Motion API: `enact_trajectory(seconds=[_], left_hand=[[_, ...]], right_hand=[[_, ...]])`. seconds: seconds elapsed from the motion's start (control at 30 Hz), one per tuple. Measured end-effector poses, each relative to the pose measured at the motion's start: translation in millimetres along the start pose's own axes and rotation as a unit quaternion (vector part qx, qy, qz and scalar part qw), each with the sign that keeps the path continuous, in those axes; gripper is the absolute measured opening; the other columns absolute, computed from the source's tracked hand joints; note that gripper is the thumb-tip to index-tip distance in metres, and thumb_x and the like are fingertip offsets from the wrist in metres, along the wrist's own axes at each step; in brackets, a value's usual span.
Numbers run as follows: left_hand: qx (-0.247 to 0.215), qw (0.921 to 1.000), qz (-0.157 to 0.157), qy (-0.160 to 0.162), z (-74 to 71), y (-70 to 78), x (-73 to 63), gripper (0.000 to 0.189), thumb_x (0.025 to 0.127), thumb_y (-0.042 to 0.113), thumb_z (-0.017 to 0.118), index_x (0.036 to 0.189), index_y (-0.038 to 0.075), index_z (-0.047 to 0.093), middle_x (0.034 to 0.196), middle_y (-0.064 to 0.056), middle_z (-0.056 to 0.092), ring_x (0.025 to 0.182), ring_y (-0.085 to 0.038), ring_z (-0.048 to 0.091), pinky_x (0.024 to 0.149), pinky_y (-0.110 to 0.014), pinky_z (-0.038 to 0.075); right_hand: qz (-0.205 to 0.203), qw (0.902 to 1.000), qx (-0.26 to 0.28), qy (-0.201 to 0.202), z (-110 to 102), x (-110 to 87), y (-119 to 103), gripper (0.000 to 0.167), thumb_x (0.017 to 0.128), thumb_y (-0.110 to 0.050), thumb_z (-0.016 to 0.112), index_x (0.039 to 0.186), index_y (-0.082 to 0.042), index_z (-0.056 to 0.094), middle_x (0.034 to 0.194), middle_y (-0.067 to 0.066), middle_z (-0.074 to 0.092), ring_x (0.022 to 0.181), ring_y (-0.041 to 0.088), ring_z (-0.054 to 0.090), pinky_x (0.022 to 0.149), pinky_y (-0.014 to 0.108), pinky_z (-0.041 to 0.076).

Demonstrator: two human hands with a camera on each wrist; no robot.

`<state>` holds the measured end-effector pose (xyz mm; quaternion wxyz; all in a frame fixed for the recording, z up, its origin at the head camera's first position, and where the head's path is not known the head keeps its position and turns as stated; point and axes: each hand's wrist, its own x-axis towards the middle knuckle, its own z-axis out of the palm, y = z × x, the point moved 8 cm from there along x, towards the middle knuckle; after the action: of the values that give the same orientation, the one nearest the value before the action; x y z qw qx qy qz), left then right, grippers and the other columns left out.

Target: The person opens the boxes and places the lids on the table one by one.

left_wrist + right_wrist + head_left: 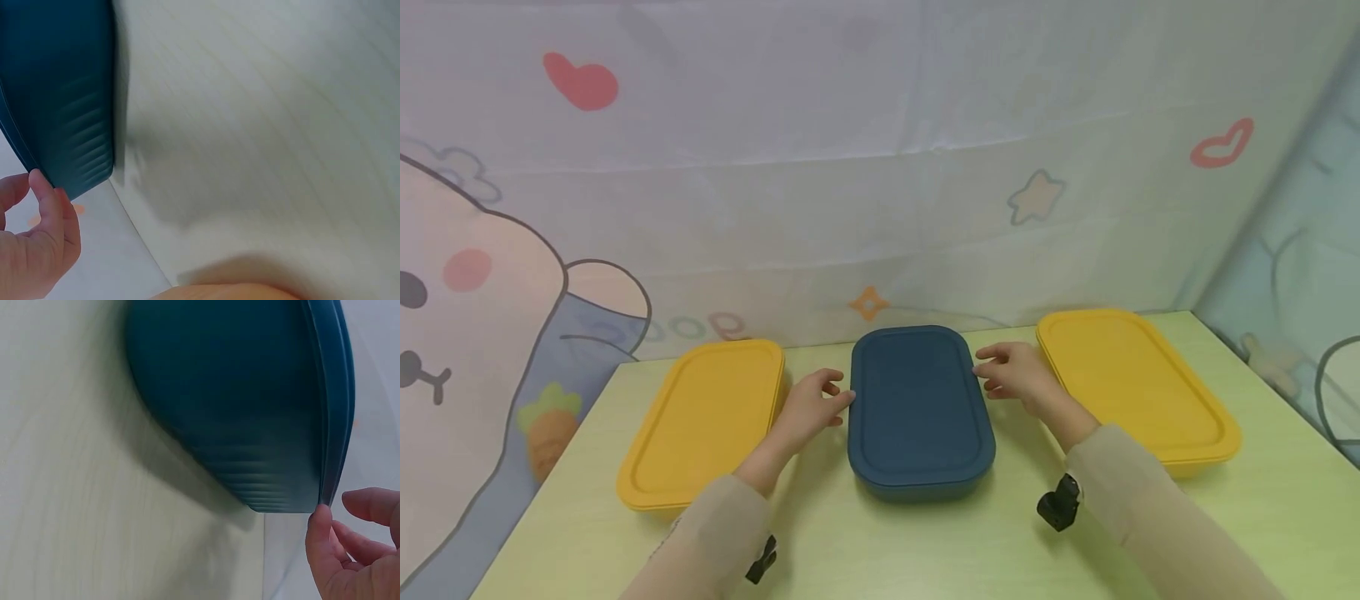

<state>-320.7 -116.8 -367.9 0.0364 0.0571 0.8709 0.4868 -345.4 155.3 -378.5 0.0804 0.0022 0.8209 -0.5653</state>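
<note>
A dark blue lidded box (921, 408) sits upright on the table with its lid on. At its left long side is my left hand (812, 406), a digit touching the lid's edge; the left wrist view shows this hand (44, 231) at the rim of the blue box (69, 106). My right hand (1013, 369) is at the opposite side, fingers loosely bent beside the rim. In the right wrist view a fingertip of that hand (356, 550) meets the lower end of the lid edge (334, 406). Neither hand visibly wraps around the box.
A yellow lidded box (707, 421) lies left of the blue one, behind my left forearm. Another yellow lidded box (1138, 387) is at the right, partly covered by my right arm. Behind the pale green table (895, 550) hangs a printed cloth (820, 167).
</note>
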Motion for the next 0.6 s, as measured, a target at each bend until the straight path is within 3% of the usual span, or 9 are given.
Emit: enact_trajectory(seconds=[0.27, 0.6], left_hand=[[-0.033, 0.9994, -0.003, -0.009, 4.7, -1.7, 2.7, 0.038, 0.09, 0.006, 0.059, 0.123, -0.011, 0.05, 0.099, -0.019, 0.053, 0.069, -0.022, 0.062, 0.068, -0.03, 0.055], [-0.037, 0.9992, -0.007, -0.011, 5.5, 2.1, 3.5, 0.035, 0.09, 0.005, 0.057, 0.12, -0.012, 0.054, 0.096, -0.017, 0.06, 0.064, -0.011, 0.055, 0.069, -0.029, 0.054]], right_hand=[[0.007, 0.9999, 0.01, -0.001, 4.7, 1.5, 1.9, 0.04, 0.091, -0.005, 0.056, 0.126, 0.011, 0.048, 0.101, 0.02, 0.058, 0.066, 0.015, 0.058, 0.063, 0.026, 0.054], [0.021, 0.9998, 0.005, 0.002, 7.6, 3.1, 1.2, 0.041, 0.09, -0.007, 0.059, 0.126, 0.011, 0.048, 0.101, 0.02, 0.058, 0.066, 0.014, 0.059, 0.062, 0.026, 0.054]])
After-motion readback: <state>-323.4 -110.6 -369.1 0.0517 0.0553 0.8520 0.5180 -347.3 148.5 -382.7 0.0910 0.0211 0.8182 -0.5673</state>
